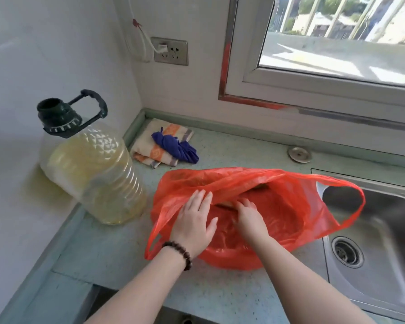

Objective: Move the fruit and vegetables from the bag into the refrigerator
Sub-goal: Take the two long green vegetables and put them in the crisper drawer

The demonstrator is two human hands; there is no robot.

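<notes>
A red plastic bag [290, 202] lies open on the green countertop [117, 251], its mouth facing me. My left hand [194, 220], with a bead bracelet on the wrist, rests flat on the bag's left side, fingers spread. My right hand [248, 216] reaches inside the bag, fingers curled down around something brownish at the bag's mouth. I cannot make out what that item is. The bag's other contents are hidden by the red plastic. No refrigerator is in view.
A large bottle of yellow oil [96, 174] stands left of the bag. A folded cloth [159, 143] with a purple bag [175, 146] on it lies by the back wall. A steel sink [379, 230] sits right of the bag. A window [337, 38] is above.
</notes>
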